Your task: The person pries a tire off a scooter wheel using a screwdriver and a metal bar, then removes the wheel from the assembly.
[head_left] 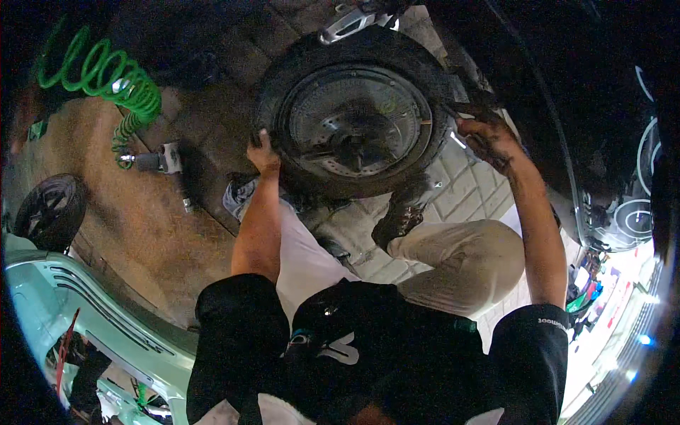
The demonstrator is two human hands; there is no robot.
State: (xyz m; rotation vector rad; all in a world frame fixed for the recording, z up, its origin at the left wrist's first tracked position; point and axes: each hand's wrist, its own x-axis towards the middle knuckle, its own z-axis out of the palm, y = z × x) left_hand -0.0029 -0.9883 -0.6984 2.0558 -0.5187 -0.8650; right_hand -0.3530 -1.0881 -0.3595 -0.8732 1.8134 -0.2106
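Observation:
A black tyre on a wheel [354, 180] with a disc in its centre is before me at the top middle. My left hand [263, 154] grips the tyre's left side, thumb up. Beside the tyre's right side, my right hand [489, 138] is closed, its fingers curled at the edge around something dark that I cannot make out clearly. My knees and dark shoes are below the wheel.
A green coiled hose [106, 71] joins an air tool [163, 157] on the left floor. Another wheel [49, 209] and a mint-green scooter body [106, 297] are at the lower left. Dark vehicle bodywork [581, 142] fills the right. A metal part [347, 25] sits above the tyre.

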